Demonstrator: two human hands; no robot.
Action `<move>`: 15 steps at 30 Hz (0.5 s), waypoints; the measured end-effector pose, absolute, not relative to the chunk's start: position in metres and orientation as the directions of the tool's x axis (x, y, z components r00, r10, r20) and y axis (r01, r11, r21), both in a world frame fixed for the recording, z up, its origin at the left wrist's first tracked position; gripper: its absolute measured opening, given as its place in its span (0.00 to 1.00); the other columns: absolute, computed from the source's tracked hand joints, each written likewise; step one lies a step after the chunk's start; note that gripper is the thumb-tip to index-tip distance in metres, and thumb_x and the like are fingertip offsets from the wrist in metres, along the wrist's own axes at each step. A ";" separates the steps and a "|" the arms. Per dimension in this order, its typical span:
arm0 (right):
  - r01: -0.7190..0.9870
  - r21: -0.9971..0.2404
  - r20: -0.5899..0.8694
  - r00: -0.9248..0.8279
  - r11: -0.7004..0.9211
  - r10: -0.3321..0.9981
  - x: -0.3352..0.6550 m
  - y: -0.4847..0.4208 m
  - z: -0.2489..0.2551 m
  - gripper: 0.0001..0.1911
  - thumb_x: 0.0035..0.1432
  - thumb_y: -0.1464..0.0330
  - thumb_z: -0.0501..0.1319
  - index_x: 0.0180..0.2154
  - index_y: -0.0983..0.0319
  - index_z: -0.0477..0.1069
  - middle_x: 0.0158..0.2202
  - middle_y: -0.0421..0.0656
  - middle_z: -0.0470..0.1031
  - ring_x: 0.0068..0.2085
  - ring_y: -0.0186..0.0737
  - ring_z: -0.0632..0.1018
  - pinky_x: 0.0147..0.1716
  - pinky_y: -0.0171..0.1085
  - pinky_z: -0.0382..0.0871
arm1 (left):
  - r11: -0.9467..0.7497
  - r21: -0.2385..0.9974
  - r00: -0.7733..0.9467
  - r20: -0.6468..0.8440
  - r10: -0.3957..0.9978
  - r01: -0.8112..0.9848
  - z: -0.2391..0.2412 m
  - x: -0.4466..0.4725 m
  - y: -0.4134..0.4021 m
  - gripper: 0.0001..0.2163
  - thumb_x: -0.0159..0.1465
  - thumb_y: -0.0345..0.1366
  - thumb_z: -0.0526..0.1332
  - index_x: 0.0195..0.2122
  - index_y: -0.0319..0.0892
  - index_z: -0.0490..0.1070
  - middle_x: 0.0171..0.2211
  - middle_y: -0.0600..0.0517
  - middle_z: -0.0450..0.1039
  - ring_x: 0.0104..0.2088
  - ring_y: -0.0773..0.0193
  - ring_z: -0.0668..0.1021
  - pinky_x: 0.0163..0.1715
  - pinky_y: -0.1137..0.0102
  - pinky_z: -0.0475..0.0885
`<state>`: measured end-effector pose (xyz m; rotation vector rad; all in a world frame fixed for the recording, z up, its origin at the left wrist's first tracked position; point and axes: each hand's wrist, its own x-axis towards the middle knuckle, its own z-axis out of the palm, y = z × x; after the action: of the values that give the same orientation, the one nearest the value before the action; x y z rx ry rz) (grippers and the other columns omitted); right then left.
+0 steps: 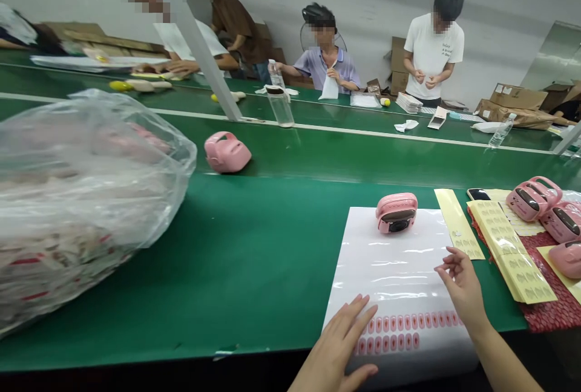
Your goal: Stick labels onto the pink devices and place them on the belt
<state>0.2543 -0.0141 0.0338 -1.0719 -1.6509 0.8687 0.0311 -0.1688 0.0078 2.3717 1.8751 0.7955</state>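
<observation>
My left hand [341, 337] lies flat with fingers stretched out on the near edge of a white glossy sheet [394, 259] that carries rows of small red stickers [408, 326]. My right hand [459, 277] hovers over the sheet's right side with thumb and fingertips pinched together; what they hold is too small to name. A pink plastic device [396, 212] with a dark lens stands on the far end of the sheet. A yellow backing strip [458, 222] lies just right of the sheet.
A big clear bag [77, 198] of packed goods fills the left of the green table. Another pink shell [226, 151] sits on the belt. Yellow sticker sheets [511, 247], more pink devices [533, 197] and a phone [478, 194] lie at right. Several people work across the belt.
</observation>
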 end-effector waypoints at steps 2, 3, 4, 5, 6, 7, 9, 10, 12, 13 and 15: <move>0.340 -0.837 0.383 -0.196 0.429 0.903 0.245 0.001 0.034 0.17 0.57 0.63 0.55 0.49 0.58 0.60 0.38 0.46 0.68 0.37 0.42 0.74 0.34 0.43 0.71 | -0.246 0.354 0.097 0.389 0.916 0.902 0.018 0.017 -0.170 0.31 0.57 0.42 0.61 0.61 0.48 0.51 0.57 0.44 0.62 0.54 0.52 0.69 0.48 0.61 0.70; 0.393 -0.782 0.424 -0.234 0.484 0.875 0.241 0.006 0.033 0.17 0.58 0.63 0.54 0.49 0.58 0.60 0.40 0.47 0.68 0.38 0.44 0.74 0.36 0.45 0.70 | -0.215 0.369 0.052 0.406 0.912 0.904 0.023 0.007 -0.171 0.29 0.58 0.42 0.59 0.60 0.49 0.53 0.57 0.44 0.63 0.54 0.53 0.69 0.48 0.61 0.69; 0.445 -0.709 0.468 -0.283 0.547 0.837 0.238 0.010 0.030 0.17 0.58 0.64 0.52 0.50 0.58 0.60 0.42 0.49 0.68 0.40 0.45 0.74 0.38 0.47 0.70 | -0.174 0.385 -0.009 0.429 0.903 0.906 0.026 -0.003 -0.172 0.27 0.59 0.43 0.58 0.59 0.49 0.55 0.57 0.45 0.64 0.54 0.53 0.69 0.49 0.61 0.69; 0.493 -0.621 0.512 -0.334 0.610 0.791 0.235 0.013 0.027 0.17 0.59 0.64 0.51 0.50 0.57 0.60 0.44 0.50 0.67 0.43 0.47 0.73 0.40 0.49 0.69 | -0.127 0.413 -0.083 0.453 0.888 0.902 0.028 -0.015 -0.172 0.25 0.60 0.44 0.58 0.58 0.50 0.57 0.56 0.46 0.65 0.54 0.53 0.69 0.48 0.61 0.70; 0.537 -0.523 0.548 -0.383 0.662 0.744 0.233 0.014 0.022 0.18 0.59 0.64 0.50 0.51 0.57 0.59 0.46 0.51 0.67 0.45 0.50 0.72 0.42 0.52 0.67 | -0.074 0.456 -0.167 0.465 0.870 0.887 0.030 -0.028 -0.172 0.23 0.60 0.44 0.57 0.57 0.50 0.59 0.55 0.46 0.66 0.54 0.52 0.69 0.48 0.60 0.70; 0.579 -0.423 0.574 -0.424 0.697 0.701 0.231 0.015 0.017 0.19 0.60 0.63 0.49 0.52 0.57 0.59 0.47 0.52 0.66 0.48 0.52 0.71 0.44 0.54 0.66 | -0.020 0.513 -0.254 0.457 0.852 0.858 0.031 -0.042 -0.171 0.22 0.59 0.46 0.56 0.55 0.50 0.62 0.54 0.47 0.66 0.54 0.52 0.69 0.48 0.60 0.70; 0.655 -0.252 0.591 -0.478 0.712 0.650 0.229 0.014 0.005 0.22 0.60 0.61 0.48 0.56 0.57 0.56 0.50 0.54 0.65 0.52 0.58 0.67 0.46 0.59 0.62 | 0.089 0.657 -0.443 0.397 0.804 0.749 0.031 -0.071 -0.164 0.21 0.57 0.49 0.57 0.50 0.50 0.66 0.52 0.48 0.68 0.52 0.52 0.71 0.49 0.59 0.69; 0.683 -0.191 0.587 -0.496 0.705 0.640 0.229 0.013 -0.002 0.24 0.61 0.60 0.47 0.58 0.57 0.53 0.52 0.54 0.63 0.54 0.60 0.65 0.47 0.61 0.60 | 0.137 0.722 -0.532 0.354 0.769 0.678 0.031 -0.088 -0.159 0.21 0.55 0.51 0.58 0.48 0.49 0.68 0.51 0.48 0.70 0.51 0.52 0.72 0.49 0.58 0.69; 0.711 -0.106 0.572 -0.529 0.696 0.627 0.229 0.012 -0.013 0.28 0.61 0.58 0.46 0.61 0.56 0.47 0.55 0.55 0.61 0.57 0.64 0.61 0.48 0.65 0.56 | 0.217 0.796 -0.675 0.295 0.677 0.565 0.030 -0.123 -0.144 0.23 0.50 0.54 0.60 0.43 0.46 0.70 0.46 0.46 0.71 0.47 0.50 0.74 0.48 0.57 0.69; 0.714 -0.078 0.565 -0.543 0.696 0.621 0.229 0.012 -0.018 0.30 0.61 0.58 0.46 0.62 0.56 0.44 0.56 0.55 0.60 0.58 0.65 0.60 0.48 0.66 0.55 | 0.243 0.803 -0.714 0.293 0.636 0.545 0.028 -0.143 -0.134 0.24 0.50 0.54 0.59 0.42 0.45 0.70 0.45 0.46 0.71 0.45 0.50 0.75 0.46 0.57 0.71; 0.715 -0.053 0.554 -0.560 0.697 0.617 0.229 0.012 -0.024 0.32 0.61 0.58 0.46 0.64 0.55 0.39 0.58 0.54 0.58 0.60 0.66 0.57 0.48 0.67 0.54 | 0.284 0.814 -0.785 0.298 0.544 0.506 0.026 -0.183 -0.113 0.22 0.51 0.53 0.59 0.40 0.42 0.69 0.42 0.45 0.71 0.44 0.50 0.75 0.44 0.57 0.72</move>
<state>0.2287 0.0119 -0.0242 -1.0178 -2.3596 -0.2388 -0.1832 -0.1126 0.0256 1.0171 2.4873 1.5538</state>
